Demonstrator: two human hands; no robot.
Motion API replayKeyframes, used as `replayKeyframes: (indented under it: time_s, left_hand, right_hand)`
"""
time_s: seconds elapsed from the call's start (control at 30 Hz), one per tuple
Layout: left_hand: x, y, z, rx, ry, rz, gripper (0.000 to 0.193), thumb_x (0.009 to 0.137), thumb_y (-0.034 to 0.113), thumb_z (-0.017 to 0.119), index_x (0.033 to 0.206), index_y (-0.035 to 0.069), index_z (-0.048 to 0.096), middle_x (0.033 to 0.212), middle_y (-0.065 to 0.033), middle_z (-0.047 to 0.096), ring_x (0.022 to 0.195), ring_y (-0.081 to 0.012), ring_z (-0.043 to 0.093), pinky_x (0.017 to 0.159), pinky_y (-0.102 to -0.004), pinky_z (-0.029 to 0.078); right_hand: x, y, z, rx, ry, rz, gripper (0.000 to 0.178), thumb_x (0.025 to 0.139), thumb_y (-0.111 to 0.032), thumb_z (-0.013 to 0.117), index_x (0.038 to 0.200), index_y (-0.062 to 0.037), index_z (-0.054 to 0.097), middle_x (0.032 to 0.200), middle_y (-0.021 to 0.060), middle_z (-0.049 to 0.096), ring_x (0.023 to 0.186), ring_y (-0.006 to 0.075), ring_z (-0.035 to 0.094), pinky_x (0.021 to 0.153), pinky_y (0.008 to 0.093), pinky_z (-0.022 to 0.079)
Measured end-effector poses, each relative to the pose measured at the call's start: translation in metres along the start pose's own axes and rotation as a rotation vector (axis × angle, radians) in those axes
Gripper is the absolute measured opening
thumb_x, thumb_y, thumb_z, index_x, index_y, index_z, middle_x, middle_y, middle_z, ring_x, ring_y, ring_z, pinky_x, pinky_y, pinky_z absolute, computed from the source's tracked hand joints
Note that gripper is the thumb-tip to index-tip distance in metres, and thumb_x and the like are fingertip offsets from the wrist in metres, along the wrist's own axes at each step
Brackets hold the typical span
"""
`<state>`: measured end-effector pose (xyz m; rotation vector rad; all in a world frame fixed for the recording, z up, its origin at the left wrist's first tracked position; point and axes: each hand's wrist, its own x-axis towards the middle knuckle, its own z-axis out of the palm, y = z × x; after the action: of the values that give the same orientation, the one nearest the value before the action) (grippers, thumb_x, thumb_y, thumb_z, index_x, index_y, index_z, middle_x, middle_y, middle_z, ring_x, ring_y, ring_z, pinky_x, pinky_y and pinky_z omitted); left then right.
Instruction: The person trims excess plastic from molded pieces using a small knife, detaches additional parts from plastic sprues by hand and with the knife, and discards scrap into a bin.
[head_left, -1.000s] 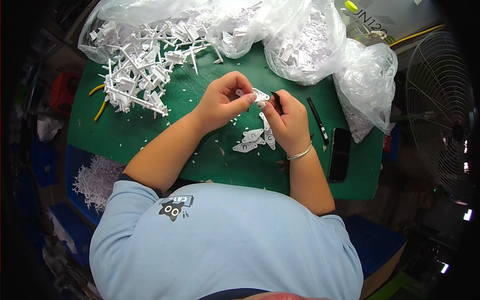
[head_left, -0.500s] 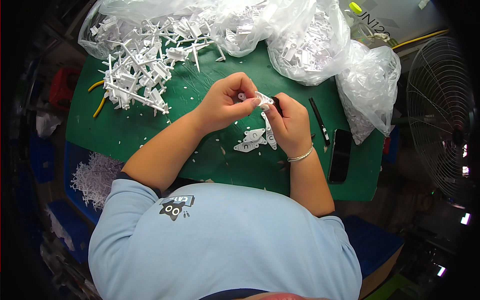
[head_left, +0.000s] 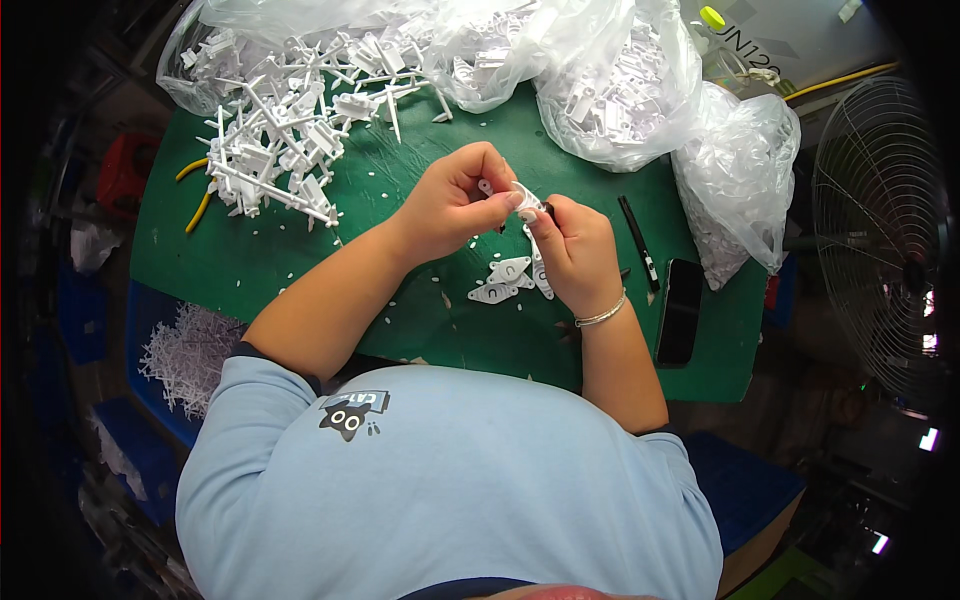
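My left hand [head_left: 465,197] pinches a small white plastic part [head_left: 526,198] between thumb and fingers. My right hand [head_left: 577,240] is closed against the other end of this part, its thumb pressed to the near side. A dark object [head_left: 549,208] shows by the right fingers; most of it is hidden, so I cannot make out its kind. Another white tip [head_left: 485,187] pokes out by the left fingers. Below the hands, several flat white oval pieces [head_left: 495,292] lie in a loose pile on the green table [head_left: 450,340].
A heap of white plastic pieces [head_left: 275,150] lies at the far left beside yellow-handled pliers [head_left: 200,208]. Clear bags of parts [head_left: 610,100] stand along the back. To the right are a black pen-like tool [head_left: 638,240], a phone [head_left: 680,312] and a fan [head_left: 880,230].
The white part has tilted slightly between my fingers, and my right fingers have shifted around the dark object. The table's other things stay in place.
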<state>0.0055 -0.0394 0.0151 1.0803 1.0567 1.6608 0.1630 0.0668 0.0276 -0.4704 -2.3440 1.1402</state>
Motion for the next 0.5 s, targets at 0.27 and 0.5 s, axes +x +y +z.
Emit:
replayKeyframes:
  time_s: [0.27, 0.5]
  left_hand:
    - [0.002, -0.002, 0.0, -0.092, 0.114, 0.055, 0.01, 0.088, 0.001, 0.055, 0.096, 0.003, 0.05, 0.085, -0.0069, 0.054, 0.069, -0.0107, 0.052, 0.062, -0.025, 0.045]
    - [0.01, -0.005, -0.02, -0.627, 0.221, -0.07, 0.021, 0.084, 0.01, 0.047, 0.101, 0.001, 0.054, 0.083, -0.0064, 0.054, 0.073, -0.0177, 0.053, 0.076, -0.0349, 0.047]
  right_hand:
    - [0.001, 0.0, -0.001, -0.027, 0.118, 0.008, 0.043, 0.09, -0.03, 0.063, 0.064, -0.0004, 0.046, 0.054, 0.0131, 0.044, 0.047, 0.0265, 0.04, 0.046, 0.0355, 0.034]
    - [0.002, 0.006, -0.001, 0.033, 0.227, 0.085, 0.045, 0.088, -0.027, 0.067, 0.064, -0.0002, 0.041, 0.053, 0.0087, 0.039, 0.049, 0.0182, 0.032, 0.046, 0.0317, 0.032]
